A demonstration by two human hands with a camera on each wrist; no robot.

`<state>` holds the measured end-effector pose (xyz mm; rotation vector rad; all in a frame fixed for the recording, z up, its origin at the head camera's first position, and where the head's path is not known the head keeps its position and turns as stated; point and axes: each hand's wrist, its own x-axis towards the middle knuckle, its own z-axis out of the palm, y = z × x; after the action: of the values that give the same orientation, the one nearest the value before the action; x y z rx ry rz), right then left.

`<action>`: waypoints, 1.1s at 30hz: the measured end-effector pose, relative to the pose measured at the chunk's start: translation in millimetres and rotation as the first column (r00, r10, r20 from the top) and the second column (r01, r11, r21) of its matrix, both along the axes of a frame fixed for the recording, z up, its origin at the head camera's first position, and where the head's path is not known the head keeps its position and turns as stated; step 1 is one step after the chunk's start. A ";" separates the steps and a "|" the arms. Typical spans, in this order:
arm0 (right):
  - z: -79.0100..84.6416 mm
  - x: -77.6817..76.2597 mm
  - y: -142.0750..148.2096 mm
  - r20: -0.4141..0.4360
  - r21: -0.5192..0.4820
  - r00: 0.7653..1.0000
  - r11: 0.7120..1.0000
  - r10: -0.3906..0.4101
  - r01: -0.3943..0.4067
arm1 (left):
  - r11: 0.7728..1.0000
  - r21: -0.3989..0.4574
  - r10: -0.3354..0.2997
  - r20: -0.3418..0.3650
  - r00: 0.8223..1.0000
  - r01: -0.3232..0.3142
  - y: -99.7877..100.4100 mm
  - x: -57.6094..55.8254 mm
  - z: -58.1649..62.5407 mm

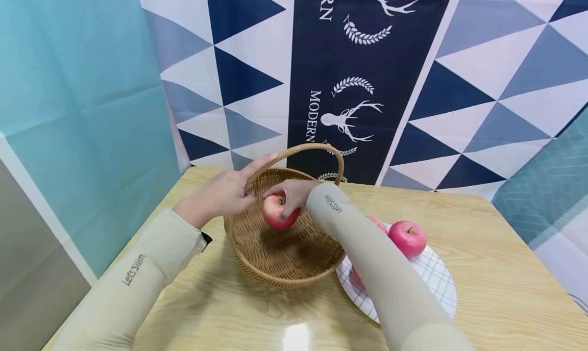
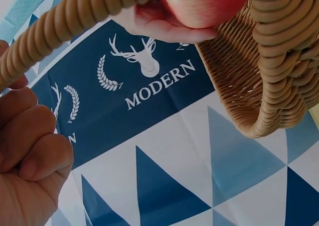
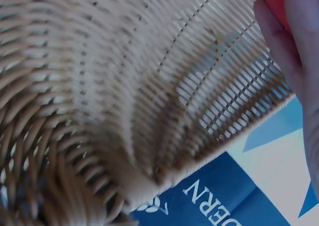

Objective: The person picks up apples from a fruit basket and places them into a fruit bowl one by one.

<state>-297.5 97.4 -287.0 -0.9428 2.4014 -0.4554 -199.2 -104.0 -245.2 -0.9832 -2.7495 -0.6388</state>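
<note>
A tan wicker basket (image 1: 285, 281) stands tilted on the table, its inside facing me. My left hand (image 1: 225, 194) holds the arched handle (image 1: 317, 147) at its left part, index finger stretched along it. In the left wrist view, the other fingers (image 2: 37, 151) are curled beside the handle. My right hand (image 1: 298, 192) grips a red apple (image 1: 274, 214) with thumb and fingers, over the basket's opening. Part of that apple (image 3: 275, 4) shows at the corner of the right wrist view, beside the basket's woven wall (image 3: 149, 86).
Right of the basket, a white checked plate (image 1: 438, 274) bears several red apples (image 1: 409, 240), some partly hidden behind my right forearm. The plate's left edge is close to the basket. A patterned cloth (image 1: 257, 85) hangs behind the wooden table (image 1: 496, 269).
</note>
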 end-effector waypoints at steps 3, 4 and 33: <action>2.7 1.0 6.0 -0.022 -0.003 1.000 1.000 0.003 -0.003 | 1.000 0.006 0.002 0.002 1.000 -0.002 0.0 -0.6 -2.2; 3.9 1.3 7.8 -0.040 -0.002 0.999 1.000 0.011 -0.011 | 1.000 0.006 0.003 -0.001 1.000 -0.003 0.2 -1.3 -2.6; 17.1 21.0 36.9 -0.132 -0.009 0.981 0.990 0.142 -0.144 | 1.000 0.025 0.012 -0.035 0.999 -0.011 2.1 8.2 -4.8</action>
<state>-276.5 134.3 -269.9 -1.1775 2.4270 -0.3733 -191.0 -101.9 -250.0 -0.9638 -2.7084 -0.6465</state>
